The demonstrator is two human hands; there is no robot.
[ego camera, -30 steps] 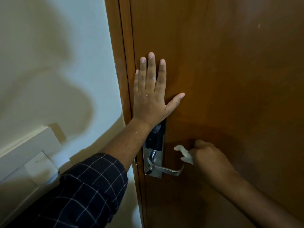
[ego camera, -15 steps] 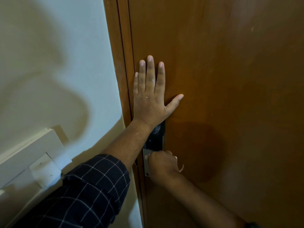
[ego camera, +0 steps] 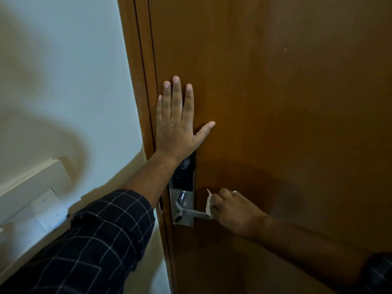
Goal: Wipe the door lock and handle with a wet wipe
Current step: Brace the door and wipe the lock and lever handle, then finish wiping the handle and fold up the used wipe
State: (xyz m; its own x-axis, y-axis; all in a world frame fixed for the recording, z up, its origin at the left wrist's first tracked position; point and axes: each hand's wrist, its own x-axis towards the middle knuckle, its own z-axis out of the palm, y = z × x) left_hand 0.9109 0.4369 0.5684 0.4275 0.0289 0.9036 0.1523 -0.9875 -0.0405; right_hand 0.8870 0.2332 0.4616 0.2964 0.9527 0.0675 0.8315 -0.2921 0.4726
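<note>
A brown wooden door (ego camera: 275, 102) carries a door lock (ego camera: 185, 179) with a black upper panel and a silver lower plate. A silver lever handle (ego camera: 196, 213) sticks out to the right from the plate. My left hand (ego camera: 176, 128) lies flat on the door just above the lock, fingers spread, holding nothing; its wrist hides the lock's top left. My right hand (ego camera: 235, 211) is closed around a white wet wipe (ego camera: 209, 203) and grips the outer end of the handle with it.
The brown door frame (ego camera: 135, 81) runs down left of the lock. A pale wall (ego camera: 63, 71) fills the left side, with a white switch box (ego camera: 36, 194) low on it. My dark checked sleeve (ego camera: 101, 240) crosses the lower left.
My right hand slid from the lock plate out to the right along the handle, and the wipe shows again. My left hand stayed flat on the door.
</note>
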